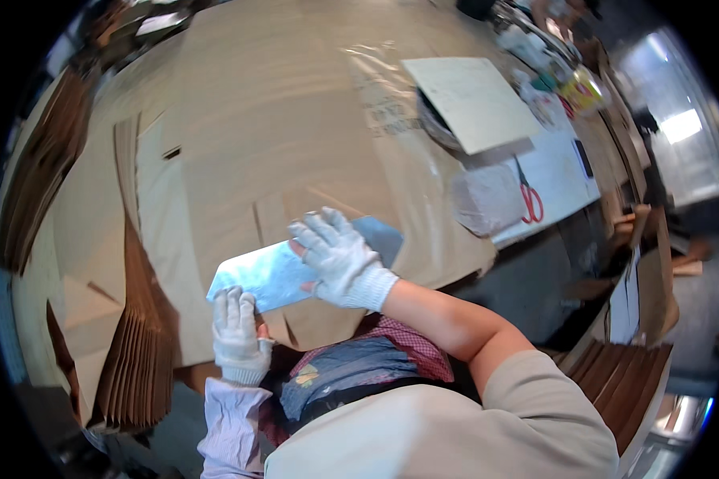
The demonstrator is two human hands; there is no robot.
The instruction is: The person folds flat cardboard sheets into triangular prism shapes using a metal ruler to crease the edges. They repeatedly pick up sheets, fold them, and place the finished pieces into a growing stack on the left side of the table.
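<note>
A long, shiny metal plate (265,275) with angled corners lies on brown paper (276,144) near the table's front edge. My right hand (339,259), in a white knit glove with bare thumb tip, rests across the plate's middle with its fingers stretched out. My left hand (240,331), also gloved, lies at the plate's near left corner; its fingers reach onto the metal and the thumb stands apart. Below the plate, between my hands, flaps of the brown paper show. Part of the plate is hidden under my right hand.
Folded brown paper stacks (140,351) stand at the left, another stack (619,383) at the lower right. Red-handled scissors (531,199) lie on a white board at the right. Beyond them, a cream-coloured card (475,100) covers a round container. Bottles and bags crowd the far right.
</note>
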